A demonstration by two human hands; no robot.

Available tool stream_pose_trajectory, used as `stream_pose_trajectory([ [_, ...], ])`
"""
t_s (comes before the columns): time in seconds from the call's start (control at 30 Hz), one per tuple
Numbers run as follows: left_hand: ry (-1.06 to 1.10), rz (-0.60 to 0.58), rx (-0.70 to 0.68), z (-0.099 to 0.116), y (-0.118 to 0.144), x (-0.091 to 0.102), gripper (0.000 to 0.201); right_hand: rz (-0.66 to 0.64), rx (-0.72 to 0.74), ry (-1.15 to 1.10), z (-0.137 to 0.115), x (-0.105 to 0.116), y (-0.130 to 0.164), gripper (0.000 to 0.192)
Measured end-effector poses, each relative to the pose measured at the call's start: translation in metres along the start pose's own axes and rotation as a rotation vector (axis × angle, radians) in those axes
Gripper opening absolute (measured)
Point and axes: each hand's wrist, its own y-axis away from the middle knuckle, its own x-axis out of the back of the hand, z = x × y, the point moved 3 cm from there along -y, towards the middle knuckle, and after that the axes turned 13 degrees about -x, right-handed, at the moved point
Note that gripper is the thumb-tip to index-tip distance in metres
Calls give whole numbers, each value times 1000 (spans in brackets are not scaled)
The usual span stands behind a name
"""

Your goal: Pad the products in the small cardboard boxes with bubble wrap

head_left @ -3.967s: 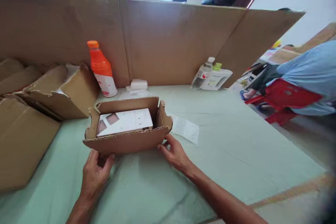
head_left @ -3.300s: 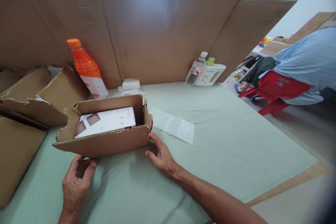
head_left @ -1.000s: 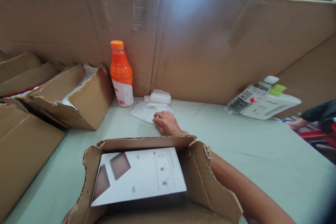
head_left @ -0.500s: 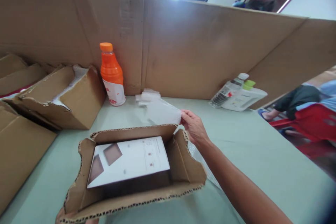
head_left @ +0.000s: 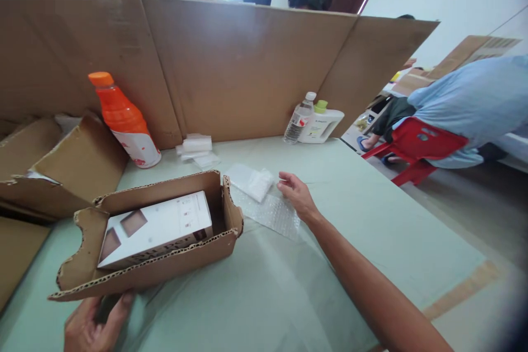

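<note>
The right hand (head_left: 296, 193) lies low over the pale green table cover (head_left: 371, 220), fingers loosely spread and holding nothing, its fingertips just beside a small folded plastic bag (head_left: 251, 181) that rests on a strip of bubble wrap (head_left: 268, 210). The bag is translucent and crumpled; the wrap is a flat, dimpled rectangle lying right against the outer wall of the open corrugated tray (head_left: 165, 242). That tray is a cut-down brown cardboard box with ragged, wavy edges showing the fluting, and it sits near the front of the table. Inside it leans a smooth white product box (head_left: 159, 226), rectangular, printed with two brown squares on its top face. The left hand (head_left: 93, 324) is at the bottom edge of the view, under the tray's near left corner, fingers curled up towards the cardboard; whether it grips the tray cannot be told. Behind, a tall creased cardboard screen (head_left: 247, 66) stands along the table's far side. Against it stand an orange bottle (head_left: 124, 121) with an orange cap and white label, a stack of small white packets (head_left: 194, 146), a clear water bottle (head_left: 300, 119) and a white jug with a green cap (head_left: 322, 122). Torn cardboard boxes (head_left: 61, 165) lie at the left. At the right, another person in a light blue top (head_left: 474, 99) sits on a red plastic chair (head_left: 416, 148).
</note>
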Motion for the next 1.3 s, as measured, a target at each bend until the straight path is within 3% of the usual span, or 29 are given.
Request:
stream_pose_trajectory([
  [0.07, -67, -64, 19, 5, -1, 0, 40, -28, 81, 68, -7, -6, -2, 51],
  [0.17, -114, -99, 61, 25, 2, -4, 40, -110, 320, 468, -26, -26, -11, 67],
  [0.27, -160, -124, 80, 45, 5, -9, 43, -160, 502, 830, -41, -44, -22, 55],
  [0.37, -201, -136, 110, 56, 7, -11, 43, -138, 524, 828, -46, -43, -27, 24],
  [0.43, -197, -147, 118, 59, 9, -11, 43, -103, 536, 815, -42, -33, -23, 18],
  [0.7, -194, -141, 168, 71, 14, -16, 48, -61, 526, 803, -29, 12, 9, 19],
  [0.9, -103, -143, 141, 46, 18, -13, 60, -78, 466, 869, -22, 31, 32, 21],
  [1.03, -32, -131, 161, 35, 18, -7, 69, 31, 441, 800, -5, 48, 62, 23],
  [1.2, -42, -149, 167, 40, 13, -8, 61, -11, 610, 709, -10, 35, 99, 20],
  [1.3, -41, -178, 167, 40, 12, -12, 59, -23, 711, 833, -21, 18, 100, 44],
])
